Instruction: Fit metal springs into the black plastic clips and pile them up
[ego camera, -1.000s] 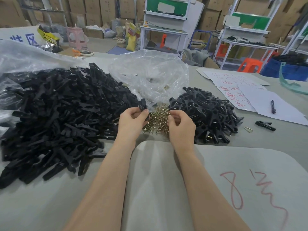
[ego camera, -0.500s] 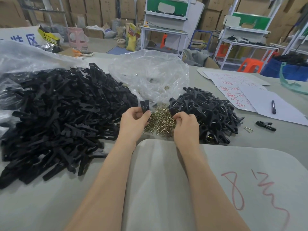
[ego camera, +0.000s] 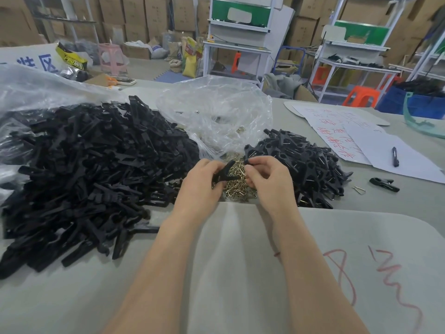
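The left hand (ego camera: 199, 183) grips a black clip (ego camera: 225, 171) over the spring heap (ego camera: 237, 188). The right hand (ego camera: 269, 182) curls in a pinch beside it, contents unclear. The assembled clips (ego camera: 310, 169) lie at 3 o'clock.

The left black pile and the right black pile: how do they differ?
The left pile is much bigger and spreads wide; the right pile is small and compact. In the right pile thin metal glints on many pieces; the left pile looks plain black. Both are black plastic, loose on the grey table.
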Tool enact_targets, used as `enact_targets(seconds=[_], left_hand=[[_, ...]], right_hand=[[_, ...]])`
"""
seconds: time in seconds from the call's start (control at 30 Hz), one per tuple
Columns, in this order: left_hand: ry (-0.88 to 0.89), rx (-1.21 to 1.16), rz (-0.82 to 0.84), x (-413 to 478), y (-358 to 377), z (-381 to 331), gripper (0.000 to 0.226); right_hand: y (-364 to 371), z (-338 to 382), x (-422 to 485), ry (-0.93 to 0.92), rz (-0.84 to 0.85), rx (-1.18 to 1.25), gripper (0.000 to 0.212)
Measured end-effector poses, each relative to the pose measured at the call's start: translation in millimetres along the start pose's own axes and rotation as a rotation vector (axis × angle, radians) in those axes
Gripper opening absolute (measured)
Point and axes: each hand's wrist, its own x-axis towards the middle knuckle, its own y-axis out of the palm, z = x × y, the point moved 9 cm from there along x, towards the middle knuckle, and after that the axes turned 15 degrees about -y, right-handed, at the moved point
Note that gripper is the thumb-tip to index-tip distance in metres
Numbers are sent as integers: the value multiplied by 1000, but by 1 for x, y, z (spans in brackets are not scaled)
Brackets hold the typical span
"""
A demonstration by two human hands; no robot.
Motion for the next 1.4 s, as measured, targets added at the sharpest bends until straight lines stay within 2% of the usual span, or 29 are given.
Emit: enact_targets(seconds=[0.23,0.5,0.87,1.03,1.3,1.4], left_hand=[[47,38,16,-2,1,-4,33],[98,60,62,-4,6,-8,30],[82,78,65,-5,8,-7,27],[81,109,62,-5,8,-7,27],[65,99,132,-3,12,-7,25],[85,79,153,-5,11,-9,25]], right_hand=[[5,13,-1,-87,122,-151,13],[6,14,-2,-117,135,-225,14],[6,19,-2,-176,189,-377,13],[7,16,-2,-160,230,-380,12],[2,7,0,-84,184,-316,11],[1,-2,0,8,204,-164,14]])
